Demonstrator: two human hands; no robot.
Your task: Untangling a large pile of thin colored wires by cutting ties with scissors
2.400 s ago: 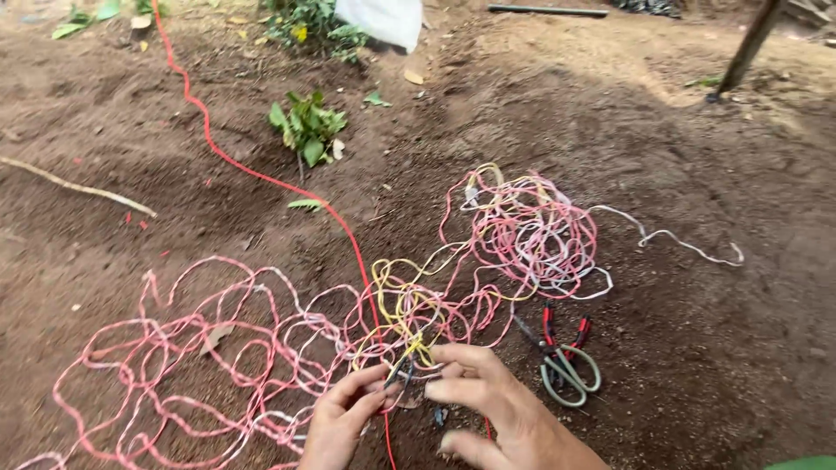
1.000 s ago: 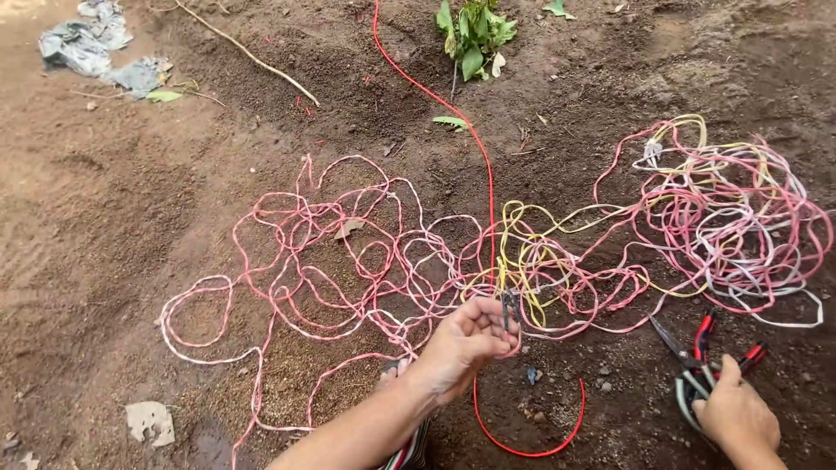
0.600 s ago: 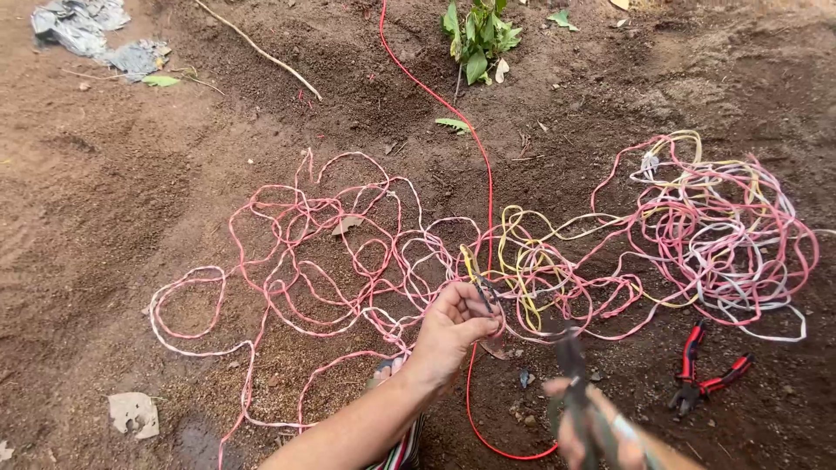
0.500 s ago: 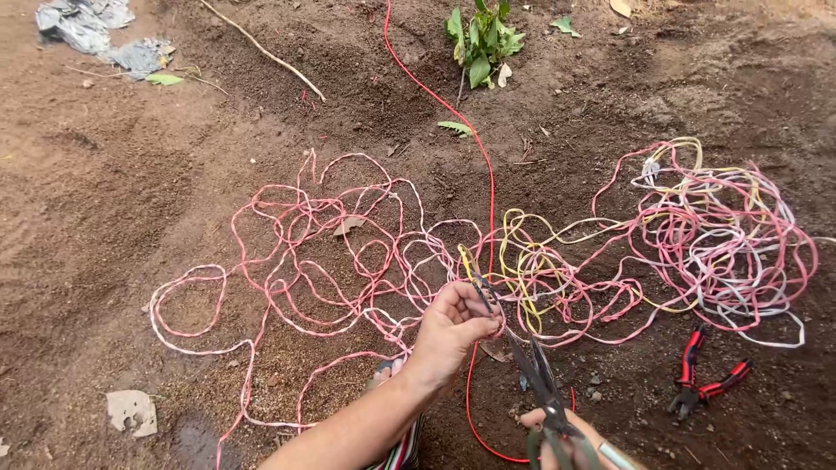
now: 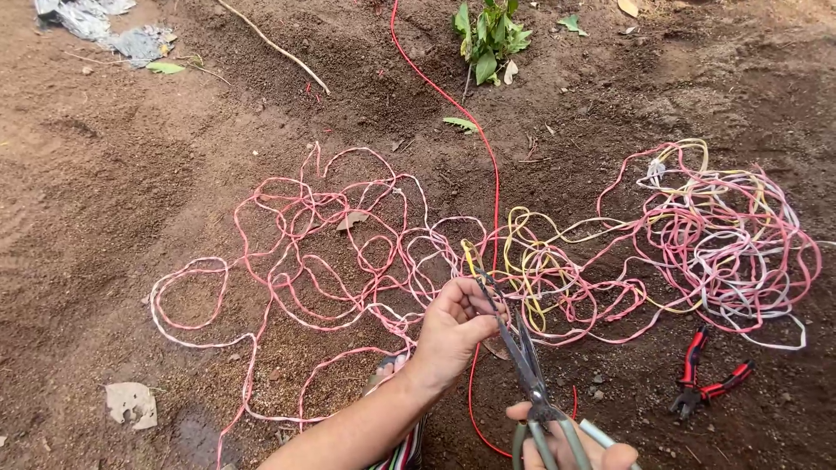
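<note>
A long tangle of pink, white and yellow wire (image 5: 366,252) sprawls over the brown soil, denser in a heap at the right (image 5: 723,235). My left hand (image 5: 455,332) pinches a yellow and dark wire end (image 5: 475,271) lifted out of the tangle. My right hand (image 5: 566,446), at the bottom edge, grips green-handled scissors (image 5: 527,370). The blades point up toward the pinched wire, their tips right beside my left fingers. A single red wire (image 5: 475,148) runs from the top of the view down past my left hand.
Red-handled pliers (image 5: 707,374) lie on the soil to the right. A small green plant (image 5: 489,35) grows at the top, a thin stick (image 5: 274,45) lies top left beside grey scraps (image 5: 104,22), and a pale paper scrap (image 5: 131,402) sits lower left.
My right hand picked the scissors up from beside the pliers and brought them over to the wire end held in my left hand. The view shifted to the left.
</note>
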